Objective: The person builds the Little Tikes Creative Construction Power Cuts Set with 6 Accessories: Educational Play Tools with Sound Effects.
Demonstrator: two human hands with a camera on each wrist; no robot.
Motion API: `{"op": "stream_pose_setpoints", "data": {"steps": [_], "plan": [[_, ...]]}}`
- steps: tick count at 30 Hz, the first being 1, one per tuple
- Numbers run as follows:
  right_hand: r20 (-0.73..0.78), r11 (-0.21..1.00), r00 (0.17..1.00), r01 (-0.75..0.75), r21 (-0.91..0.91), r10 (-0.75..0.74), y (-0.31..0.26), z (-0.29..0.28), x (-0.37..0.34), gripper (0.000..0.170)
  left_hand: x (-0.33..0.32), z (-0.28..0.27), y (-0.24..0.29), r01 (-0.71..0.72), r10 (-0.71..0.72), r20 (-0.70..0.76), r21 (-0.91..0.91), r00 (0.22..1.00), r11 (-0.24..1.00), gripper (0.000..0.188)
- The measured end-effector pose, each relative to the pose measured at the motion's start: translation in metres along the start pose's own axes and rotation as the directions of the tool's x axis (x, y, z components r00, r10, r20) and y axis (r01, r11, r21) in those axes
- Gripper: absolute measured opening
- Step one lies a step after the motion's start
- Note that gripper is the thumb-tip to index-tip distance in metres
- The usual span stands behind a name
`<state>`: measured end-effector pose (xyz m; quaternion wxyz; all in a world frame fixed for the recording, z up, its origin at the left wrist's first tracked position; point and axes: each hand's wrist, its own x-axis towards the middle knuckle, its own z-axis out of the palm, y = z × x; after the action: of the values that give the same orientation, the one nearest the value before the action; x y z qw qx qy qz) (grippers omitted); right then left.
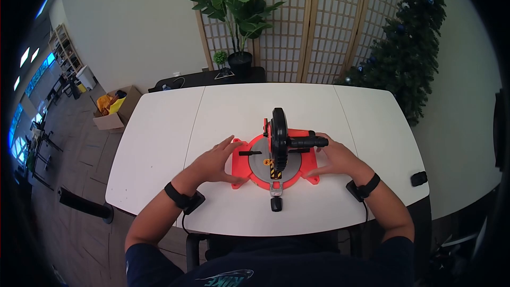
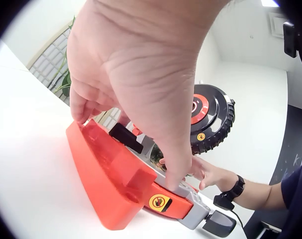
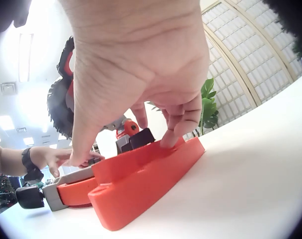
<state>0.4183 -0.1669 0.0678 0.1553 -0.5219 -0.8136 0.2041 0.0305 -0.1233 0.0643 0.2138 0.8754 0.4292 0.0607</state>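
A toy miter saw [image 1: 255, 183] with a red base, grey round plate and black blade guard stands upright on the white table. My left hand [image 1: 212, 163] spans the left wing of the red base [image 2: 106, 169], fingertips at its back edge and thumb at the front. On the other side, my right hand [image 1: 340, 160] holds the right wing [image 3: 136, 184] the same way, fingers behind and thumb in front. The black handle [image 1: 308, 142] points right, above that hand. The right thumb's tip is partly hidden behind the base in the right wrist view.
The white table [image 1: 159, 127] has a small black object [image 1: 418, 178] at its right edge. An open cardboard box [image 1: 126, 107] is on the floor at left. Behind the table are a potted plant [image 1: 240, 61], a lattice screen [image 1: 334, 26] and a decorated tree [image 1: 404, 58].
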Motion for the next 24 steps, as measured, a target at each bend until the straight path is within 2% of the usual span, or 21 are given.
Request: {"op": "stream_pose_setpoints", "data": {"steps": [2, 3, 5, 9, 12, 15, 17, 19, 20, 24], "plan": [[-0.004, 1.000, 1.000, -0.024, -0.009, 0.024, -0.010, -0.015, -0.010, 0.092, -0.007, -0.006, -0.006, 0.022, -0.022, -0.010, 0.007, 1.000, 1.000, 0.103], [-0.004, 1.000, 1.000, -0.024, -0.009, 0.024, -0.006, -0.017, -0.013, 0.092, -0.011, -0.008, -0.013, -0.008, 0.008, -0.057, 0.014, 0.998, 1.000, 0.100], [-0.069, 1.000, 0.998, -0.011, -0.021, 0.009, 0.005, -0.023, -0.024, 0.080, -0.020, -0.013, -0.022, -0.037, 0.039, -0.105, 0.023, 0.994, 0.999, 0.097], [-0.107, 0.997, 0.993, -0.062, -0.038, 0.058, 0.019, -0.041, -0.043, 0.067, -0.043, -0.030, -0.028, -0.004, -0.008, -0.202, -0.057, 0.979, 0.998, 0.087], [-0.188, 0.990, 0.975, -0.131, -0.051, 0.119, 0.029, -0.054, -0.058, 0.053, -0.060, -0.041, -0.039, 0.088, -0.103, -0.246, -0.071, 0.964, 0.994, 0.084], [-0.233, 0.977, 0.955, -0.202, -0.063, 0.183, 0.047, -0.065, -0.073, 0.048, -0.076, -0.047, -0.055, 0.167, -0.188, -0.269, -0.100, 0.945, 0.981, 0.084], [-0.269, 0.981, 0.948, -0.190, -0.043, 0.172, 0.062, -0.071, -0.087, 0.041, -0.088, -0.050, -0.066, 0.182, -0.206, -0.281, -0.108, 0.937, 0.977, 0.083], [-0.289, 0.964, 0.927, -0.261, -0.043, 0.238, 0.076, -0.077, -0.098, 0.037, -0.099, -0.055, -0.073, 0.242, -0.270, -0.312, -0.126, 0.911, 0.962, 0.081], [-0.323, 0.962, 0.915, -0.269, -0.040, 0.243, 0.074, -0.081, -0.106, 0.029, -0.105, -0.056, -0.079, 0.240, -0.272, -0.327, -0.135, 0.905, 0.961, 0.078], [-0.402, 0.937, 0.854, -0.349, 0.026, 0.329, 0.100, -0.091, -0.133, 0.015, -0.128, -0.064, -0.090, 0.275, -0.331, -0.376, -0.197, 0.865, 0.941, 0.071]]}}
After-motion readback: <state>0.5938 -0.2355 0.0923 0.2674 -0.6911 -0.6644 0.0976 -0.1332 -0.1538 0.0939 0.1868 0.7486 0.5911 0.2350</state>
